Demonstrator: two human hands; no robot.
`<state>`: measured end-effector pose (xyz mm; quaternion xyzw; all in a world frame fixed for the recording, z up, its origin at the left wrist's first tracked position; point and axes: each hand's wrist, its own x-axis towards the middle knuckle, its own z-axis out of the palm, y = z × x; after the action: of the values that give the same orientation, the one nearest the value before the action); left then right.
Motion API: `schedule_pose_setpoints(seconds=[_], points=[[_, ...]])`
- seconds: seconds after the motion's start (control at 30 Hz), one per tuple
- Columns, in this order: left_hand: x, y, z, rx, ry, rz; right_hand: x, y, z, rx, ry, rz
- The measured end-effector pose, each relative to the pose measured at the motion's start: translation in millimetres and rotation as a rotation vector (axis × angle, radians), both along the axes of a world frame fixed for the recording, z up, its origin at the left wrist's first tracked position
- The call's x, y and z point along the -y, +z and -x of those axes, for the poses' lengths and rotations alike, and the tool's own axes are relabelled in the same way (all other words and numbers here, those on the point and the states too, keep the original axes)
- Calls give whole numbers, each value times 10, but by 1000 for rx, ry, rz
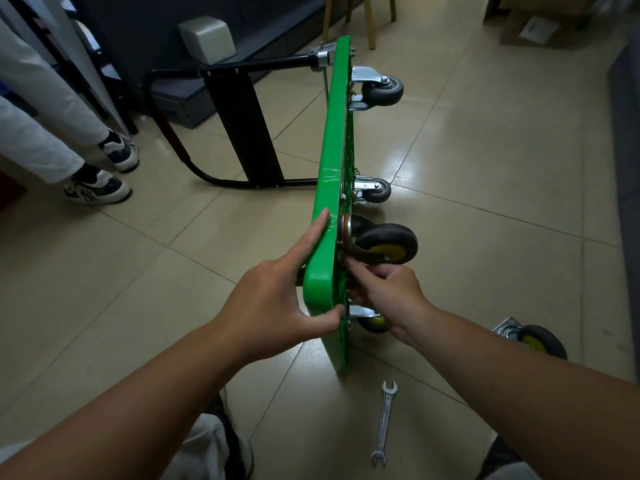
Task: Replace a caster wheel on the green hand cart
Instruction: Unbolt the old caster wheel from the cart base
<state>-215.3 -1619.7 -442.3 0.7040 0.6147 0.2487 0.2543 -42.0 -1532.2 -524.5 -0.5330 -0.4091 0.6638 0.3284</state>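
Observation:
The green hand cart [330, 188] stands tipped on its long side, with its underside facing right. My left hand [277, 306] grips its near upper corner: the index finger lies along the deck and the thumb presses the near edge. A black caster wheel with a yellow hub [386, 244] sticks out of the underside near that corner. My right hand [384, 289] is just below it, fingers curled and pinching at the base of its mounting plate. What the fingertips hold is hidden. A loose caster [533, 337] lies on the floor to the right.
A double open-end wrench [384, 424] lies on the tiles in front of me. Two grey casters [381, 88] are at the cart's far end, and another yellow-hub caster [374, 320] is below my right hand. The black folded handle [242, 126] lies to the left. A person's legs and shoes [97, 188] stand far left.

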Motion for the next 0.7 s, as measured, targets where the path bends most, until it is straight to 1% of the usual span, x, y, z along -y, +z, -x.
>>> schedule_pose_setpoints(seconds=[0.07,0.27,0.4,0.57,0.7], points=[[-4,-4,3,-6,0,-5,-19,-18,-15,28,36,15],[-3,-8,3,-20,7,-16,-54,24,-34,-25,72,-45],[2,-8,11,-13,6,-8,-36,11,10,-59,22,-9],[0,-5,1,-12,10,-19,-7,-20,23,5,17,24],[3,-4,5,-9,7,-19,-41,9,-10,-6,64,-26]])
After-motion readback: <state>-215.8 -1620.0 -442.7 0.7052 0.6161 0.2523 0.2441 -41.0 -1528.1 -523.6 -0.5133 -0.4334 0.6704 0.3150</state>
